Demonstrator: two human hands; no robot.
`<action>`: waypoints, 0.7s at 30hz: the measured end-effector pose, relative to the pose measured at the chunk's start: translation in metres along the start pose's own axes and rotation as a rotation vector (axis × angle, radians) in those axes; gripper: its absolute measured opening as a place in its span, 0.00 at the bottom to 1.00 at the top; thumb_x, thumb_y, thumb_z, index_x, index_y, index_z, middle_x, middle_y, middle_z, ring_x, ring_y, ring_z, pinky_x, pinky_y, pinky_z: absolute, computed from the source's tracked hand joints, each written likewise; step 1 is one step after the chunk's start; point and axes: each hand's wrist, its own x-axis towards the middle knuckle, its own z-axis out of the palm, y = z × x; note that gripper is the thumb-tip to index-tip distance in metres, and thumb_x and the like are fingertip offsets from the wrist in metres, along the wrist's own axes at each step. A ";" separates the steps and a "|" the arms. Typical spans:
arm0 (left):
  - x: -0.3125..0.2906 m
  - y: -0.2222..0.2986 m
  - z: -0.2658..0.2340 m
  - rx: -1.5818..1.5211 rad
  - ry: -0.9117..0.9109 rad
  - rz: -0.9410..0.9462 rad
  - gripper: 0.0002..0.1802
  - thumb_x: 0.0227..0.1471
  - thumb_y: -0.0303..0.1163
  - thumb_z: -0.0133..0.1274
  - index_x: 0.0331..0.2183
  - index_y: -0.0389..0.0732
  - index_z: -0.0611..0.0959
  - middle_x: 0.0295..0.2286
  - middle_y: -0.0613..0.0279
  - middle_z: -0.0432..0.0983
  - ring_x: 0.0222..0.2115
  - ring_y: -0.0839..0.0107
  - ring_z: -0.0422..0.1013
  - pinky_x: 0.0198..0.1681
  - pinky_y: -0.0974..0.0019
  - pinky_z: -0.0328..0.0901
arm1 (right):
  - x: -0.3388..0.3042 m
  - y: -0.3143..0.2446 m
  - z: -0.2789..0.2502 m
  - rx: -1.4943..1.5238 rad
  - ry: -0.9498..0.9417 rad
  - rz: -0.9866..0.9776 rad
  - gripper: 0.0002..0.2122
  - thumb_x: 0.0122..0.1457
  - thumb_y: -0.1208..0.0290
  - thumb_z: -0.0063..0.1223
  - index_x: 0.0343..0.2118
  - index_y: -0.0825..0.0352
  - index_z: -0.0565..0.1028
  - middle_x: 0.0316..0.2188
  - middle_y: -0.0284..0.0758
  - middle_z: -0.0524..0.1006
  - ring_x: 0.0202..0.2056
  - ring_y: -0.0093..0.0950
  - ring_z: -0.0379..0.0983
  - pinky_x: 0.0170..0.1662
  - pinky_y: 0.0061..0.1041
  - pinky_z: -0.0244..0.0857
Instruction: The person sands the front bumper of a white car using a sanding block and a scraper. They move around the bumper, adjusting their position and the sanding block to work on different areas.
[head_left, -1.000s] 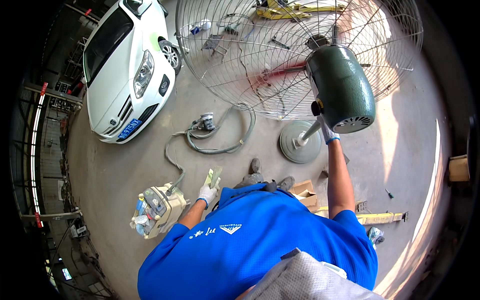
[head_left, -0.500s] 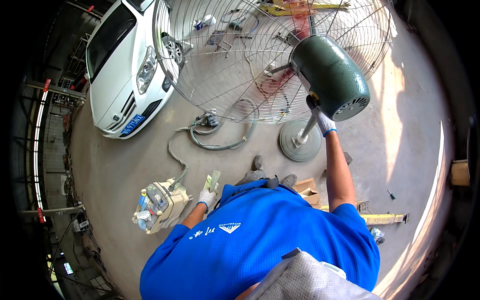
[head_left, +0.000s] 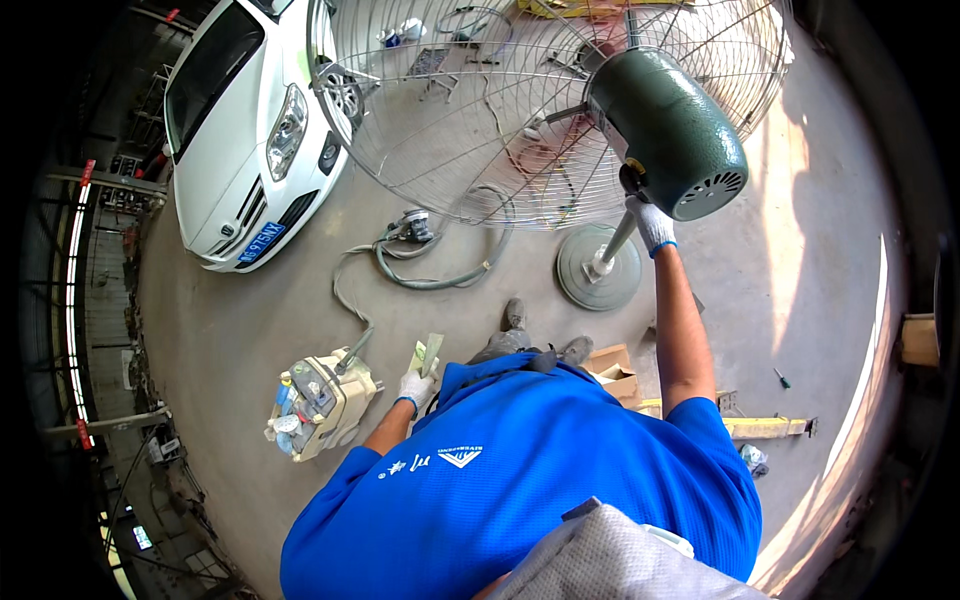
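Observation:
A large floor fan stands in front of me, with a dark green motor housing [head_left: 668, 135], a wire cage [head_left: 450, 130] and a round grey base [head_left: 598, 268]. My right hand [head_left: 652, 222], in a white glove with a blue cuff, reaches up and is closed round the fan's pole [head_left: 620, 238] just under the motor. The fingers are partly hidden behind the arm and glove. Low at my left side, my left hand [head_left: 414, 388], also gloved, is closed on thin flat pale green pieces [head_left: 431, 352] that stick up from the fist and look like scrapers.
At far left stands a white car [head_left: 250, 150]. A beige wheeled machine [head_left: 335, 405] sits left of me, its grey hose [head_left: 430, 292] looping over the floor to a sander [head_left: 412, 226]. Right of my feet are an open cardboard box [head_left: 612, 375], a yellow bar [head_left: 765, 428] and a screwdriver [head_left: 782, 378].
The motor and my right hand sit slightly higher in the picture, and the whole view has shifted a little. Both hands keep their holds.

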 end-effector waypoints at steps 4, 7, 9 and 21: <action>-0.005 0.007 -0.007 -0.006 0.011 0.011 0.16 0.51 0.42 0.54 0.31 0.40 0.86 0.25 0.55 0.80 0.24 0.67 0.78 0.31 0.62 0.70 | -0.002 -0.010 0.002 -0.020 0.000 0.010 0.08 0.50 0.69 0.54 0.31 0.66 0.77 0.23 0.36 0.75 0.27 0.33 0.73 0.32 0.33 0.67; -0.008 0.014 -0.009 0.022 0.035 0.044 0.11 0.50 0.36 0.53 0.30 0.40 0.85 0.24 0.56 0.80 0.24 0.67 0.77 0.32 0.63 0.70 | -0.005 -0.012 0.002 -0.033 0.028 -0.029 0.08 0.49 0.69 0.54 0.31 0.66 0.77 0.23 0.37 0.76 0.27 0.33 0.74 0.32 0.33 0.67; 0.006 -0.010 0.000 -0.030 0.009 0.045 0.11 0.49 0.35 0.52 0.30 0.40 0.85 0.24 0.56 0.80 0.24 0.67 0.77 0.31 0.63 0.70 | -0.005 -0.013 0.004 -0.050 0.040 -0.012 0.09 0.48 0.70 0.54 0.32 0.66 0.77 0.24 0.37 0.76 0.27 0.34 0.74 0.32 0.33 0.67; 0.025 -0.058 0.016 0.038 -0.011 0.018 0.24 0.52 0.56 0.51 0.30 0.45 0.86 0.24 0.53 0.80 0.28 0.60 0.79 0.36 0.59 0.70 | 0.001 0.003 0.009 0.129 0.003 0.101 0.06 0.46 0.77 0.53 0.30 0.68 0.76 0.26 0.31 0.76 0.32 0.23 0.72 0.39 0.24 0.66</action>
